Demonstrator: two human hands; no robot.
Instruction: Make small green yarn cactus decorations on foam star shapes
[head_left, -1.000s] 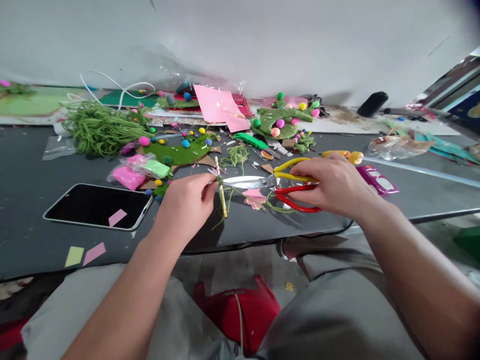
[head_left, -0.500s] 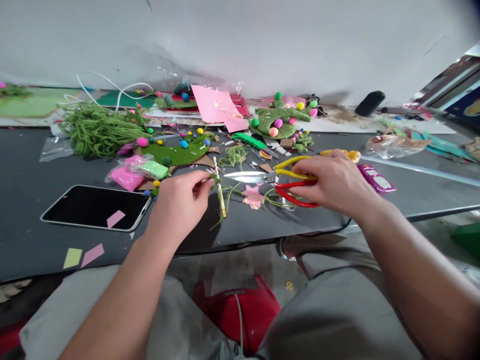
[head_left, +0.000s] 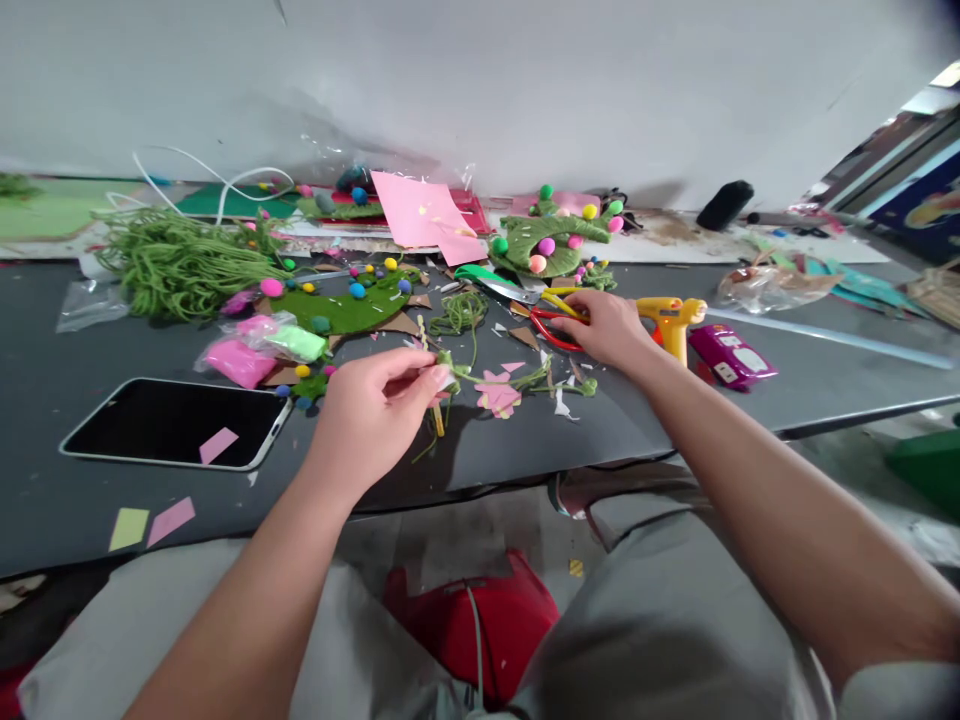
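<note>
My left hand (head_left: 379,405) is closed in a pinch on a piece of green yarn (head_left: 444,360) above the front of the table. Just behind the fingertips stands a thin pale stick (head_left: 439,420) with a yellow end, partly hidden. To the right lie a pink paper flower (head_left: 498,394) and a green yarn strand with small knots (head_left: 551,375). My right hand (head_left: 611,328) grips the handles of the scissors (head_left: 553,315), one yellow and one red. Their blades point left, beside the green craft knife (head_left: 476,272); the far fingers are hidden.
A phone (head_left: 169,420) lies at the left, near a bundle of green yarn (head_left: 187,265) and bags of pink and green clay (head_left: 247,355). Green felt with pompoms (head_left: 345,305) lies further back. At the right are a yellow glue gun (head_left: 679,320) and a purple packet (head_left: 733,357).
My right hand has carried the scissors back and left, away from my left hand, uncovering the glue gun. The left hand keeps its pinch, slightly nearer the flower.
</note>
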